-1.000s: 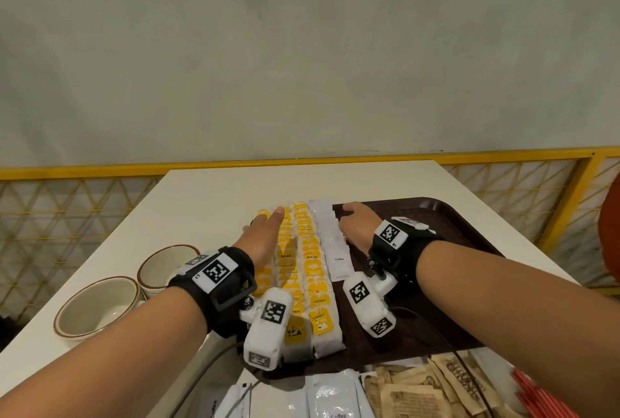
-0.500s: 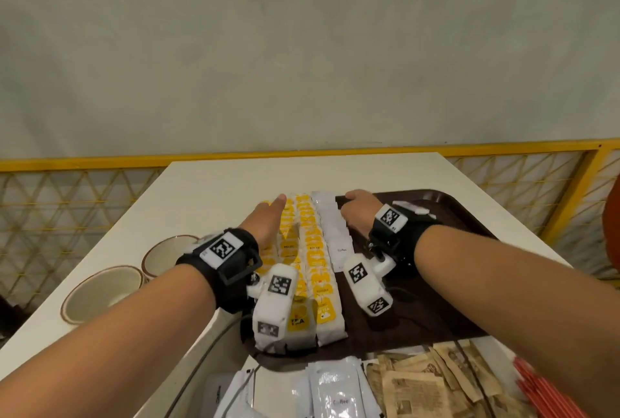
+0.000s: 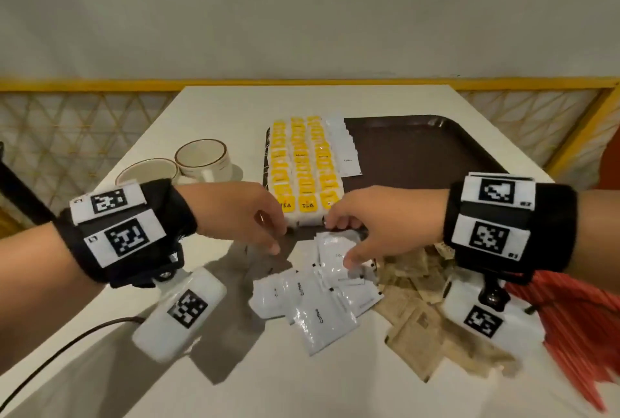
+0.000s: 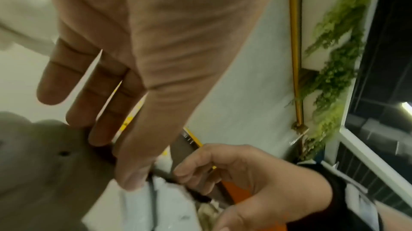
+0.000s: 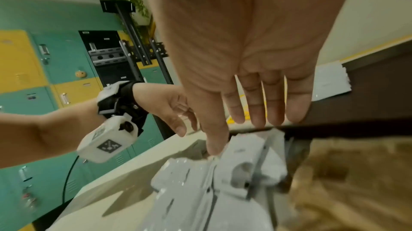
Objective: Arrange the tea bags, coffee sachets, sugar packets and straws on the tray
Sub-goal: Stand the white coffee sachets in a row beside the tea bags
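Note:
Three rows of yellow tea bags point(image 3: 302, 162) lie on the left of the dark brown tray point(image 3: 429, 152), with a row of white coffee sachets point(image 3: 345, 149) beside them. Loose coffee sachets point(image 3: 318, 300) are piled on the table before the tray's near edge. My left hand point(image 3: 273, 239) hovers at that edge, fingers relaxed, holding nothing point(image 4: 116, 160). My right hand point(image 3: 342, 244) reaches over the pile with straight fingers, its thumb touching the top sachet point(image 5: 240, 150). Brown sugar packets point(image 3: 419, 313) and red straws point(image 3: 577, 333) lie on the table at the right.
Two beige cups point(image 3: 204, 159) point(image 3: 147, 171) stand on the table left of the tray. The white table point(image 3: 235, 108) ends at a yellow railing point(image 3: 100, 85) behind. The tray's right half is bare. A dark cable point(image 3: 67, 343) trails at the near left.
Both hands have pulled back from the far end of the rows on the tray to its near edge, over the loose coffee sachets. The head view has tilted down.

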The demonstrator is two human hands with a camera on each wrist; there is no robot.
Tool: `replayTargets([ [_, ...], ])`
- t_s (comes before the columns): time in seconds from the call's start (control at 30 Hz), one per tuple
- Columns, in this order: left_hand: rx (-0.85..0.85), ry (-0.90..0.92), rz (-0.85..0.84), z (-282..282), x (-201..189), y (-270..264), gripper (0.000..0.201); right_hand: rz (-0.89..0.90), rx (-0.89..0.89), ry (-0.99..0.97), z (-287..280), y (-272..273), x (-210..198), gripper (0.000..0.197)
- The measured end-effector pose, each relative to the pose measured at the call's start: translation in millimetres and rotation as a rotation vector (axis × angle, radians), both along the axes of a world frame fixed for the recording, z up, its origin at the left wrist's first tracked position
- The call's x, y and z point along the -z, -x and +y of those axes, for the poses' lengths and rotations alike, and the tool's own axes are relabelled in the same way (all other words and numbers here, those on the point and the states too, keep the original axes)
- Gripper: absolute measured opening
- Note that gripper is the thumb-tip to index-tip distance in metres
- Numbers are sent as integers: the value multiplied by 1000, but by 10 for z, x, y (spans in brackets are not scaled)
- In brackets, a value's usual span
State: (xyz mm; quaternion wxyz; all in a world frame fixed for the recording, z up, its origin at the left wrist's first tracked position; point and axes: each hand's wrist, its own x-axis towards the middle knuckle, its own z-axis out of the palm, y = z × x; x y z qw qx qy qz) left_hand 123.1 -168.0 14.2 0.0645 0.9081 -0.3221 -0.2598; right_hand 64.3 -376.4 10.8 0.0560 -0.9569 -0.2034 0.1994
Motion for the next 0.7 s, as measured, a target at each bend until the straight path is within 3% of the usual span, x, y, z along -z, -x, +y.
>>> replayTargets([
  [0.07,9,-114,-66,121,81,119,38,-14,-12,44,55,63,89,58],
  [0.17,8,-136,-97,274,227,216,48,-1,12,64,127,123,193,74],
  [0.33,-24,-50,-193,367,389,179,34,-64,-11,157,248,162,199,77],
  [0.5,-127,15,-67,341,417,121,49,-55,-33,215,353,172,183,72],
  [0.7,-248,171,116,364,409,48,44,-43,-3,109,386,156,236,64],
])
